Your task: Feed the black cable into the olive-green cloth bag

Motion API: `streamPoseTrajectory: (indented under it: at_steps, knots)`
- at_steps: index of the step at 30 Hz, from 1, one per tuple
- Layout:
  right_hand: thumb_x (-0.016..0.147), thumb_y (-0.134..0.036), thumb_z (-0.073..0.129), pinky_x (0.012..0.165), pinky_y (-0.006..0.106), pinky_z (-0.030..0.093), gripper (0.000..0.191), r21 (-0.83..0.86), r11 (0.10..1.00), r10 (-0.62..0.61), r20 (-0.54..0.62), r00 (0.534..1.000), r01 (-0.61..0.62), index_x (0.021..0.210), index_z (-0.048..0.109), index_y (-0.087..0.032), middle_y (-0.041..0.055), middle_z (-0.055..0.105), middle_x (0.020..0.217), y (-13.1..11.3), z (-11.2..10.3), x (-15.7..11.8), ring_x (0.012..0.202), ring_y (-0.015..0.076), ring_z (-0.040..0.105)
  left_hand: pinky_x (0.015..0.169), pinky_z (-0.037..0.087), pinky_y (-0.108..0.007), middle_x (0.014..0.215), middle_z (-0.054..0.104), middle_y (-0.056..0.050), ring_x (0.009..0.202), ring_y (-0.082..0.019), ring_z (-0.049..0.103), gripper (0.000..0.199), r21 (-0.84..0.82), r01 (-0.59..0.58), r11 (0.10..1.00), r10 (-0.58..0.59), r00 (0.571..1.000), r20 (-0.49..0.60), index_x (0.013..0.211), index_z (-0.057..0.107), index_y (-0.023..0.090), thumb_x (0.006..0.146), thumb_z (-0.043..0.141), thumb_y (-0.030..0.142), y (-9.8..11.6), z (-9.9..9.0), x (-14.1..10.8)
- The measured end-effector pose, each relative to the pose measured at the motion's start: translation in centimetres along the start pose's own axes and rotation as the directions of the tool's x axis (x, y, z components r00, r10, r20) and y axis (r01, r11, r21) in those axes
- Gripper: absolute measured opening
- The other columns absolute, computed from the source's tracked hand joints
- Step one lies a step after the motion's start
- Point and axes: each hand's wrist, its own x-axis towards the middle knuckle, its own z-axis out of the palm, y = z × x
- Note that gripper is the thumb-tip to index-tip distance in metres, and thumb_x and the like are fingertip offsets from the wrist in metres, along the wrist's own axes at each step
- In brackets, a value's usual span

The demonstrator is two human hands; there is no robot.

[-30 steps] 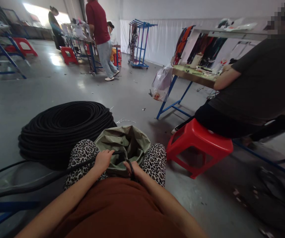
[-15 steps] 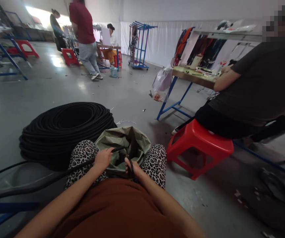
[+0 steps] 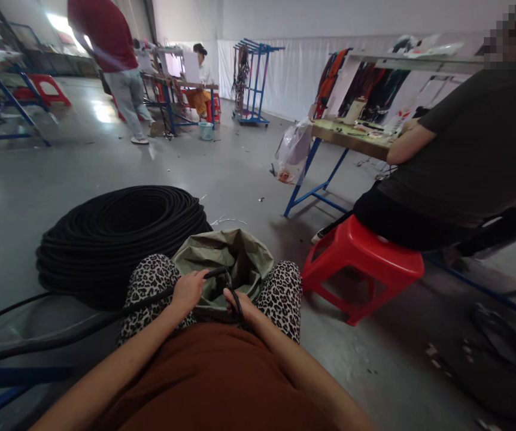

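Note:
My left hand is closed around a thick black cord, whose end sticks out to the right past my fingers. That cord runs back over my left thigh and off the left edge. In my right hand is a pair of scissors with black handles, its blades up against the cord's end. Whether the blades are apart is too small to tell. Below both hands, between my knees, stands an olive-green sack with its mouth open. A big coil of black cord lies on the floor beyond my left knee.
A red stool with a seated person is close on my right, beside a worktable with a plastic bag hanging from it. Farther off are a blue rack, a walking person and more tables. A blue bar is at lower left.
The scissors have tilted slightly at the cord's end, and both hands have barely shifted. In the background, the person in the dark red top has walked to the left.

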Motion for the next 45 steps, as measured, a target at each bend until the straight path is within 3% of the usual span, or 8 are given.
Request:
streamPoseTrajectory:
  at_steps: [16,28,45]
  knots:
    - [0.091,-0.044,0.061,0.047,0.021,0.038,0.037,-0.048,0.998,0.033,-0.012,0.999,-0.033,0.070,0.056,-0.015,-0.0009,0.053,0.057,-2.2,-0.2,-2.0,0.048,0.0104,0.049,0.085,0.045,-0.032,0.109,0.069,-0.010,0.101,-0.021,0.064,0.042,0.107,-0.051,0.993,0.043,0.996,0.081,0.130,0.059,0.022,0.094,0.038,0.016,0.1,0.1,-0.2]
    - [0.092,-0.049,0.059,0.042,0.019,0.036,0.044,-0.101,0.995,0.004,-0.039,0.999,-0.008,0.065,0.054,-0.014,-0.0033,0.047,0.050,0.2,0.2,0.3,0.040,0.0085,0.044,0.085,0.044,-0.032,0.109,0.070,-0.010,0.102,-0.021,0.064,0.043,0.124,-0.064,0.990,0.047,0.989,0.139,0.132,0.058,0.022,0.094,0.039,0.015,0.3,-0.2,-0.4]
    - [0.093,-0.049,0.056,0.047,0.021,0.039,0.049,-0.205,0.977,-0.073,-0.083,0.994,0.055,0.057,0.055,-0.015,0.0005,0.050,0.050,0.5,0.3,-0.1,0.044,0.0107,0.049,0.082,0.044,-0.033,0.107,0.071,-0.010,0.100,-0.023,0.065,0.040,0.118,-0.070,0.991,0.054,0.990,0.134,0.130,0.060,0.022,0.096,0.038,0.021,0.5,0.4,-0.2]
